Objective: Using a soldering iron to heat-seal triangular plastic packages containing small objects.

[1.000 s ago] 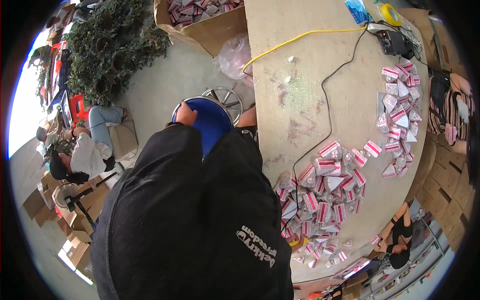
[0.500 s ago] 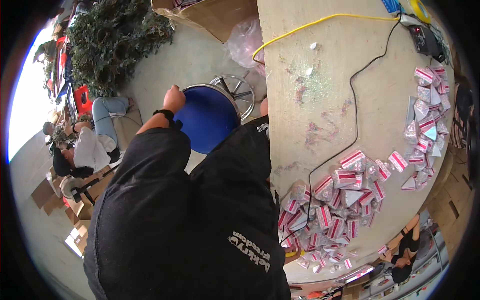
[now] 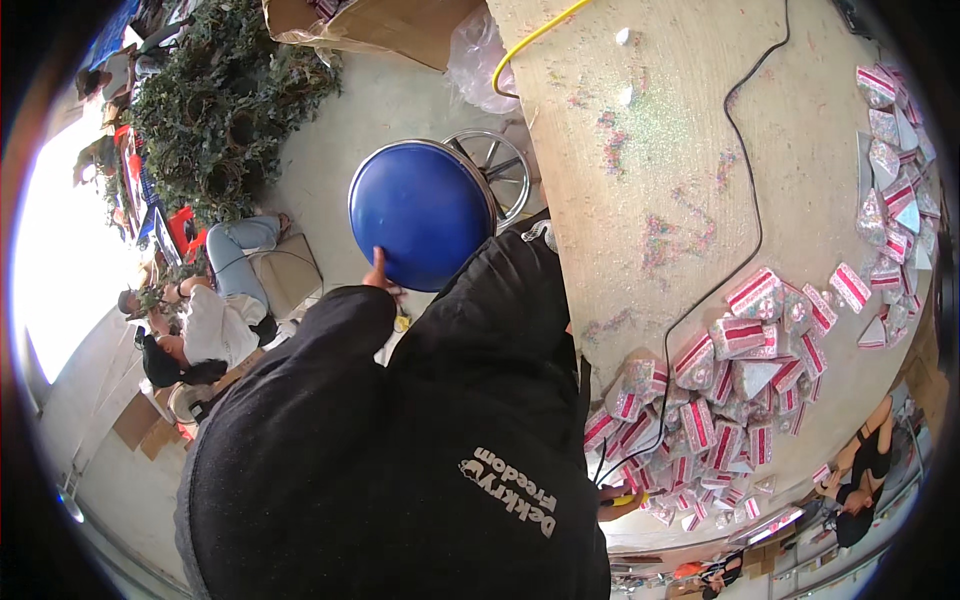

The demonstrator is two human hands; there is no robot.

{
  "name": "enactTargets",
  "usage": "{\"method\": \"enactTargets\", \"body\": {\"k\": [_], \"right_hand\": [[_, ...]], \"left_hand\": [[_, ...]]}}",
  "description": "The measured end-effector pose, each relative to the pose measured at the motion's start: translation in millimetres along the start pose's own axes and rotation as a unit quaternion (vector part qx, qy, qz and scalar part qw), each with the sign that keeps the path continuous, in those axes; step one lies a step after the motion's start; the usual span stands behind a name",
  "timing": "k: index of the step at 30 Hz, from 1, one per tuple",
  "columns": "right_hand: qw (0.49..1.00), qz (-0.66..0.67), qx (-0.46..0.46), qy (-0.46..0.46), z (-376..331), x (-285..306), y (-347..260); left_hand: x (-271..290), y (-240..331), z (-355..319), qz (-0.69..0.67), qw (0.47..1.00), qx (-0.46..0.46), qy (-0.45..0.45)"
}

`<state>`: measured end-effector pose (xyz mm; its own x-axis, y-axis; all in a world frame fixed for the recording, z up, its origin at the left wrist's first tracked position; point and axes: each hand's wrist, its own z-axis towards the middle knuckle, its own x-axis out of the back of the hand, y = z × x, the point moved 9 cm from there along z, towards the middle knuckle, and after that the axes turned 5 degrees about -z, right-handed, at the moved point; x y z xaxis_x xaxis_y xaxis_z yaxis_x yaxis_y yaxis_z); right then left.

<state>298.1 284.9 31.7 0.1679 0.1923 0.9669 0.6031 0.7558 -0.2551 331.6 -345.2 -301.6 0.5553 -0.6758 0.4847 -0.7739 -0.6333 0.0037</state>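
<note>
My left hand (image 3: 381,277) is at the near edge of a round blue stool seat (image 3: 425,210) with a metal rim. One finger stretches over the seat's edge; the others are partly hidden by the black sleeve. At the table's near edge, my right hand (image 3: 618,503) is closed around a yellow-handled tool (image 3: 634,498), whose kind I cannot make out. A black cord (image 3: 757,200) runs across the table toward it. Beside that hand lies a heap of wedge-shaped pieces (image 3: 722,380) with pink and white stripes, like small cake slices, several in clear wrap.
Glitter and coloured bits (image 3: 660,235) lie scattered on the wooden table (image 3: 600,180). More striped wedges (image 3: 893,190) lie along its far side. A cardboard box (image 3: 390,30) and clear plastic bag (image 3: 480,65) are near its corner. Leafy greenery (image 3: 215,110) and a seated person (image 3: 215,310) are at left.
My left hand has come back from the stool's far left rim to its near edge, leaving more of the blue seat in sight. My right hand keeps the yellow-handled tool. The view has shifted.
</note>
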Motion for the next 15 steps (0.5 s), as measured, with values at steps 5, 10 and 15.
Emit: {"method": "enactTargets", "body": {"k": [5,10,15], "right_hand": [[0.996,0.074,-0.053,-0.013,-4.8,-0.7,-0.3],[0.993,0.08,-0.039,0.074,-14.4,42.2,-2.3],[0.969,0.174,-0.144,0.098,-26.8,70.5,9.1]], "left_hand": [[-29.9,-18.1,-94.8,0.39,0.899,0.017,-0.198],[-47.0,-28.2,-71.2,0.517,0.777,-0.175,-0.313],[-44.6,37.0,-15.6,0.603,0.707,-0.354,-0.1]]}}
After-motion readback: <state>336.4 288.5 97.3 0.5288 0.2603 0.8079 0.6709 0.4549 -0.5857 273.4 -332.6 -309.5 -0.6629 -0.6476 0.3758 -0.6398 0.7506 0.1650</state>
